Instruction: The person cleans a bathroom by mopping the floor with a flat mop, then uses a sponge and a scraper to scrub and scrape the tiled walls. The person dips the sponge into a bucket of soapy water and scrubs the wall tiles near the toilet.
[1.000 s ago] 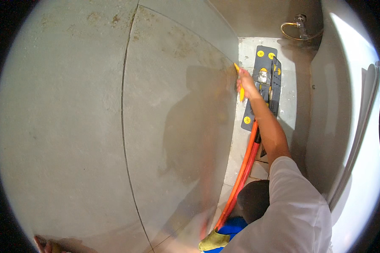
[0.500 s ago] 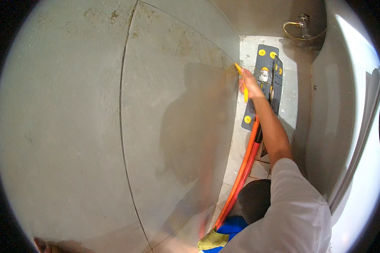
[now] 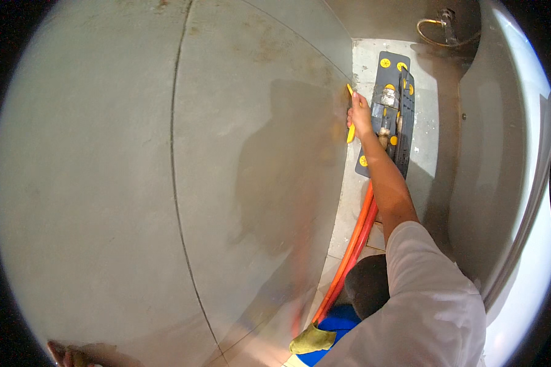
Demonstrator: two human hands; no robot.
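Note:
My right hand (image 3: 360,114) is closed around a slim yellow brush-like tool (image 3: 351,134). The tool stands nearly upright in the picture, its dark side turned to the grey wall panel (image 3: 251,122) and touching or almost touching it near the panel's right edge. Just right of that hand lies a dark grey flat mop head (image 3: 382,76) with yellow discs, partly covered by my forearm. Orange-red poles (image 3: 355,238) run from it toward me. At the lower left rim, part of my left hand (image 3: 73,358) shows against the panel; its fingers are too cut off and dark to read.
A blue bucket (image 3: 333,327) with a yellow-green cloth (image 3: 313,340) over its rim stands by my knee (image 3: 368,284). At the top right, a metal valve with a hose (image 3: 448,27) sits on the back wall. A curved grey wall (image 3: 480,153) closes in the right side.
The yellow tool has swung from slanted to nearly upright, lying along the panel edge. The view has shifted a little; the mop head appears slightly higher and farther right.

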